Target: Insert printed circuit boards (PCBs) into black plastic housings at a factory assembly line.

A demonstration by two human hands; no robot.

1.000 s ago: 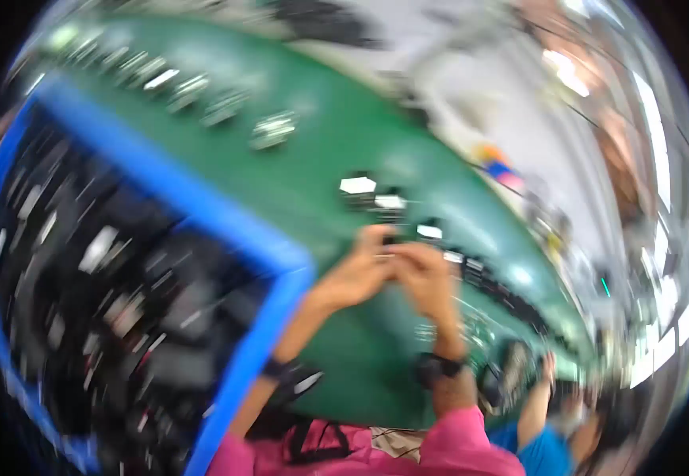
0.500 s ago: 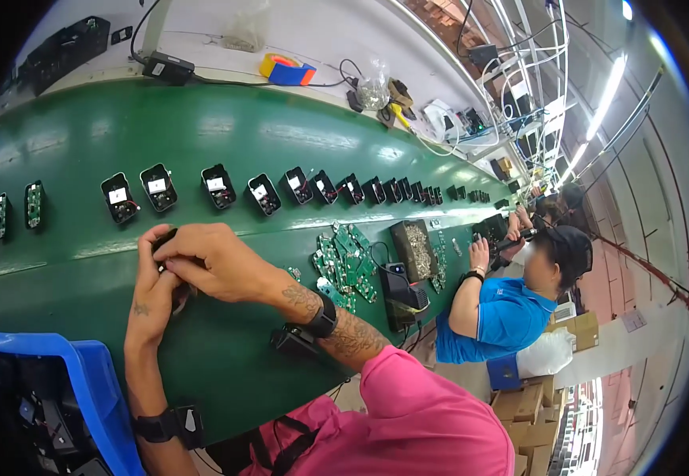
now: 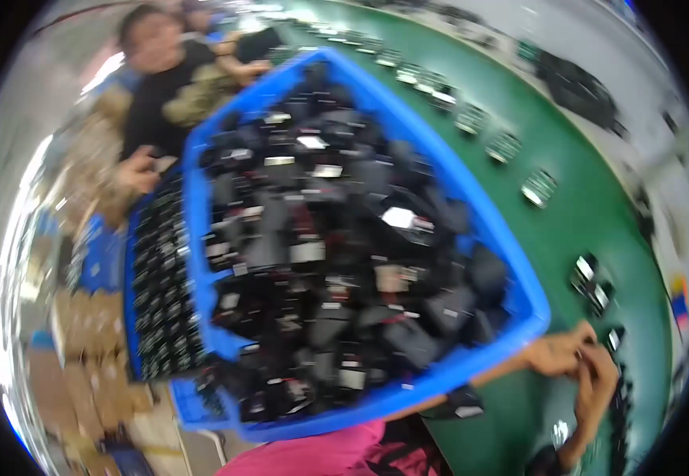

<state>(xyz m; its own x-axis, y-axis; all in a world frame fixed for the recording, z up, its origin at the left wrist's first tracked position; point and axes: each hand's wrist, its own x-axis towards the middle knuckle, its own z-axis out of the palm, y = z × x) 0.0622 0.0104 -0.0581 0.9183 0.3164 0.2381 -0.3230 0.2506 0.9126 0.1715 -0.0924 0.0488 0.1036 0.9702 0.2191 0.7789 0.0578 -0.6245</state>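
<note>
At the lower right, my left hand (image 3: 555, 351) and my right hand (image 3: 598, 377) meet over the green table (image 3: 511, 428), fingers closed together. Whatever they pinch is too small and blurred to make out. Just beyond them, black housings (image 3: 590, 285) with pale labels stand on the table. A big blue crate (image 3: 528, 313) fills the middle of the view, heaped with black housings (image 3: 321, 238), some showing white labels and red wires. The crate's rim covers part of my left forearm.
Behind the crate, small green circuit boards (image 3: 539, 188) run in a row along the table. Left of it is a tray of dark parts in rows (image 3: 158, 278). Cardboard boxes (image 3: 91, 357) are stacked at lower left. A co-worker in black (image 3: 166, 111) is at upper left.
The view has swung left, bringing the crate into the middle and shifting my hands to the lower right. Earlier, both hands were together around a small black piece; they are still together.
</note>
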